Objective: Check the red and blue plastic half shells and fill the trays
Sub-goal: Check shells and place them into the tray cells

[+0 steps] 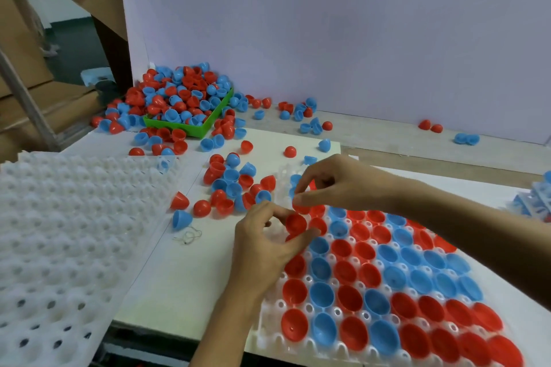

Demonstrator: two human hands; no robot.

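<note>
A clear plastic tray (269, 325) lies at the lower right, most of its pockets holding red and blue half shells with the hollow side up. My left hand (262, 244) pinches a red half shell (295, 223) between thumb and fingers over the tray's far left part. My right hand (334, 185) reaches in from the right and pinches another red shell (301, 208) just above it. Loose red and blue shells (232, 185) lie in a heap on the white table beside the tray's far corner.
A stack of white trays with vacant pockets (68, 232) fills the left. A green bin (190, 128) overflowing with shells stands at the back left against a white board, with stray shells scattered around. More filled trays (536, 199) show at the right edge.
</note>
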